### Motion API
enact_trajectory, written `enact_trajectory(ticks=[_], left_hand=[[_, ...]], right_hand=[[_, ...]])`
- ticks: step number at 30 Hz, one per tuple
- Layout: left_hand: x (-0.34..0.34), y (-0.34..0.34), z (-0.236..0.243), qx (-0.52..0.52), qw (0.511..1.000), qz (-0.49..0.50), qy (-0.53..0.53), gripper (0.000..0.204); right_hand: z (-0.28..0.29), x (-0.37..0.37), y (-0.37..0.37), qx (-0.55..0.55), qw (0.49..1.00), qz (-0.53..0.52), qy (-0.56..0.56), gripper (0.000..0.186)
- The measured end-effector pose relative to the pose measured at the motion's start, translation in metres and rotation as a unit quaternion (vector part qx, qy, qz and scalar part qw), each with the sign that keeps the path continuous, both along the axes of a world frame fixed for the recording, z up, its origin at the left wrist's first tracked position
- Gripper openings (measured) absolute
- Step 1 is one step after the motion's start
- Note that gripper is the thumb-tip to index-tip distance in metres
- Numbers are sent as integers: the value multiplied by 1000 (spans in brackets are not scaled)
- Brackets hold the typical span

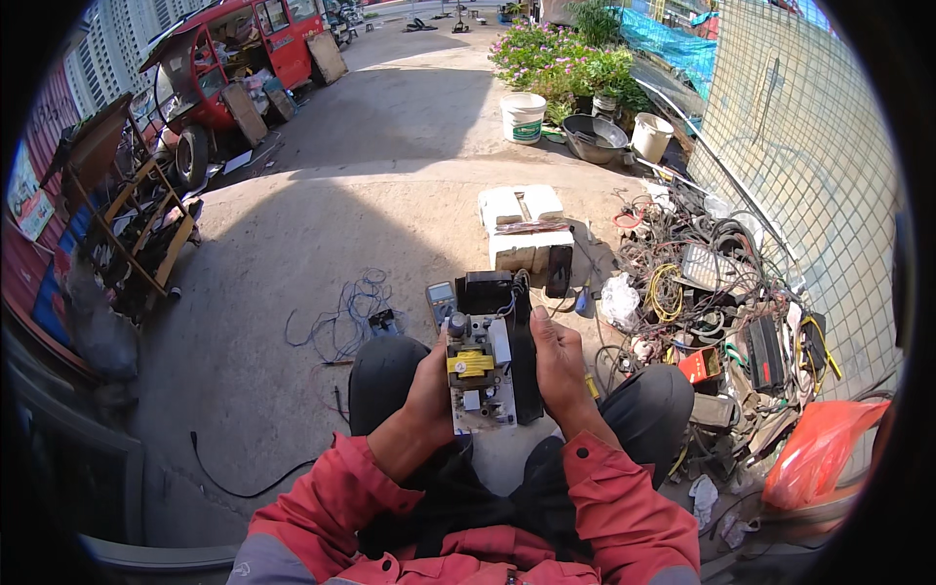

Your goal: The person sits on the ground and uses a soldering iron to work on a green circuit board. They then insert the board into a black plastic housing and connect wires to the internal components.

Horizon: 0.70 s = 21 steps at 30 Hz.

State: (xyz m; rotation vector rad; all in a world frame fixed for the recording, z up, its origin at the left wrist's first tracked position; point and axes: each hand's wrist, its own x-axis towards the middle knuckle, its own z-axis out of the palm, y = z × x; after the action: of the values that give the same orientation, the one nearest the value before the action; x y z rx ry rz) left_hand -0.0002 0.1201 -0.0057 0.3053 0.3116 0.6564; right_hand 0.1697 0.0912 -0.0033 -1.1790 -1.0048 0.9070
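Observation:
Between my knees I hold a power supply circuit board with a yellow-wrapped transformer, a dark round capacitor and a pale block on it. My left hand is closed on the board's left edge, thumb up along the side. Along the right of the board runs a long black casing, gripped by my right hand with its thumb on the upper edge. Thin wires link the board's far end to the casing's top. My fingertips beneath are hidden. Just beyond my left hand lies a grey multimeter.
A white foam block stands ahead. Tangled blue wire lies left, with a black cable nearer me. On my right a heap of cables and electronics runs along the tiled wall, beside a red plastic bag. Buckets and a red vehicle stand farther off.

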Motion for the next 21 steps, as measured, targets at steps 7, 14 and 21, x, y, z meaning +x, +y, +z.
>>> enact_trajectory(ticks=[7,14,21], left_hand=[[-2,-1,8,6,1000,-6,-25,58],[-1,-5,17,22,1000,3,-16,60],[6,-6,19,85,996,37,8,69]], right_hand=[[-5,0,4,37,984,-68,-158,44],[17,2,-11,36,979,-69,-190,35],[65,-18,-40,45,952,7,-304,62]])
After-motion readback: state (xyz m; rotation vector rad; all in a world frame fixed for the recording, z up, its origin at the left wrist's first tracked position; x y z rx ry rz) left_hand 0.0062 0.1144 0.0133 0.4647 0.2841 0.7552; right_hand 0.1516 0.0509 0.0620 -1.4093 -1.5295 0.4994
